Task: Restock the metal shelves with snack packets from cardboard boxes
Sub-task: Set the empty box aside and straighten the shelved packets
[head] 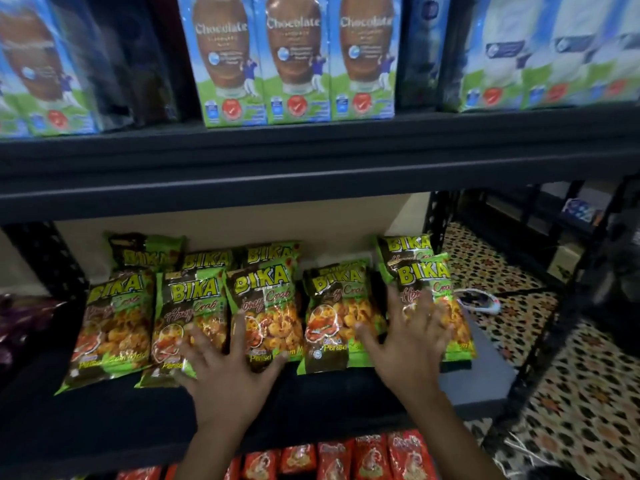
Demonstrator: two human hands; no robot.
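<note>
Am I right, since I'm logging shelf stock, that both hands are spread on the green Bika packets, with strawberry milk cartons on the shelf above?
Not quite. In the head view the cartons above read Chocolate, not strawberry. Both the left hand and right hand do lie spread on the green Bika packets.

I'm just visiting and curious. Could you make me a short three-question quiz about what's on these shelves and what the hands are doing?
1. True or false: both hands lie with fingers spread on the green snack packets.
2. What stands on the shelf above the packets? A) chocolate drink cartons B) glass jars C) tins
3. Fill in: the packets on the shelf below, at the bottom edge of the view, are ____ in colour.

Key
1. True: the left hand and the right hand both rest flat on them.
2. A, the chocolate drink cartons.
3. Red: the red packets.
</note>
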